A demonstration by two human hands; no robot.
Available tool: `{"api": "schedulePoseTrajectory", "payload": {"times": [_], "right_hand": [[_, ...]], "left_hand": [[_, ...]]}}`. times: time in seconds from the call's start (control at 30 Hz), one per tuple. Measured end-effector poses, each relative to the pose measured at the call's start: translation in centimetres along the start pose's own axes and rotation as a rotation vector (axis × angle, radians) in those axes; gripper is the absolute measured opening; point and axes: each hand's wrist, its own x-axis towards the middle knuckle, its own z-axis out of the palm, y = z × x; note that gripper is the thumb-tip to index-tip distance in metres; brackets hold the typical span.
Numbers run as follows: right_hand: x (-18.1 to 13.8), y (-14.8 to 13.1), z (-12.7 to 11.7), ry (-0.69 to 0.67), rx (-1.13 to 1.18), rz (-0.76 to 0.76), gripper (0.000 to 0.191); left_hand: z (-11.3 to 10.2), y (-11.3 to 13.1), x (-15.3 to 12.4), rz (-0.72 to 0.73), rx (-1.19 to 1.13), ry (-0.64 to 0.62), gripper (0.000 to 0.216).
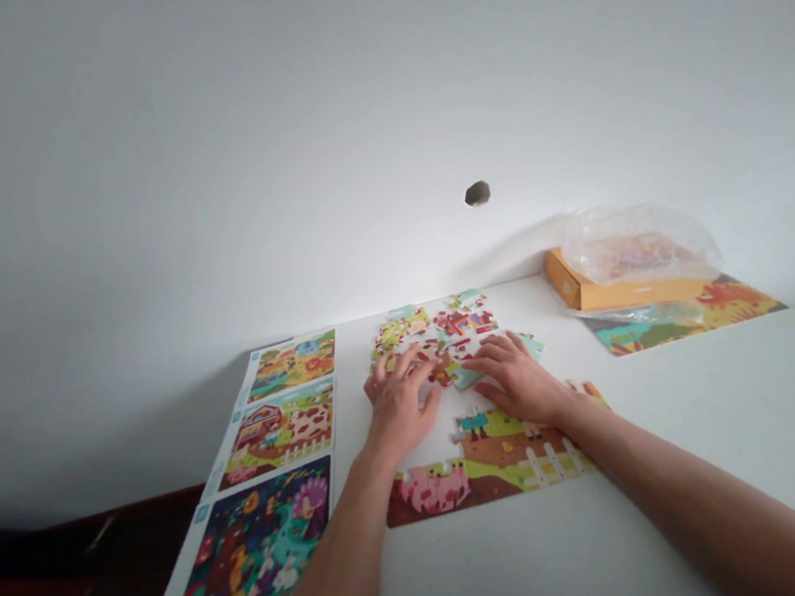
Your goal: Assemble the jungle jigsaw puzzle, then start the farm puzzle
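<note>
Loose jigsaw pieces point(467, 320) lie in a group at the back of the white table. Over the left part of that group my left hand point(403, 398) rests palm down, its fingers spread on the pieces. My right hand point(516, 378) is beside it, fingers stretched out and touching pieces on the right. Both palms hide some pieces beneath them. Nearer to me lies a partly joined farm puzzle point(495, 467) showing a pink pig, brown soil and a white fence. My right forearm covers its right end.
A printed picture sheet point(332, 416) with three scenes lies at the left. Back right, an orange box point(564, 280) carries a clear plastic bag point(638, 244) of pieces. A dinosaur picture board point(697, 323) lies in front. The wall behind has a hole point(477, 193).
</note>
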Motion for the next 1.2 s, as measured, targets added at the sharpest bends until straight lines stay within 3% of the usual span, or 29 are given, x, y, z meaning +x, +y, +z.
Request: {"api": "schedulePoseTrajectory", "payload": {"times": [0.1,0.3,0.4,0.5,0.63,0.73,0.8,1.03,1.2], "right_hand": [[0.1,0.1,0.4,0.003,-0.021,0.025,0.038],[0.3,1.0,1.3,0.025,-0.059,0.127,0.032],[0.3,1.3,1.2,0.080,-0.094,0.221,0.039],[0.2,0.9,0.8,0.061,-0.060,0.145,0.042],[0.1,0.0,0.4,-0.060,0.005,-0.035,0.042],[0.1,-0.2,0.4,-0.062,0.017,-0.008,0.033],[0.2,0.1,0.5,-0.029,0.021,0.030,0.028],[0.4,1.0,1.1,0.083,0.016,0.143,0.030],[0.4,1.4,1.6,0.089,0.038,0.143,0.038]], "left_hand": [[0.0,0.3,-0.2,0.107,-0.061,-0.048,0.039],[-0.1,0.3,-0.1,0.124,-0.100,-0.066,0.040],[-0.3,0.6,0.0,0.157,-0.122,-0.083,0.036],[-0.4,0.8,0.0,0.180,-0.135,-0.099,0.033],[0.1,0.3,0.1,0.004,-0.044,0.000,0.030],[0.6,-0.7,0.3,-0.242,0.077,0.055,0.039],[0.8,-1.2,0.4,-0.325,0.114,0.039,0.041],[0.6,-1.2,0.5,-0.392,0.177,0.062,0.041],[0.5,-1.3,0.7,-0.328,0.122,0.083,0.042]]}}
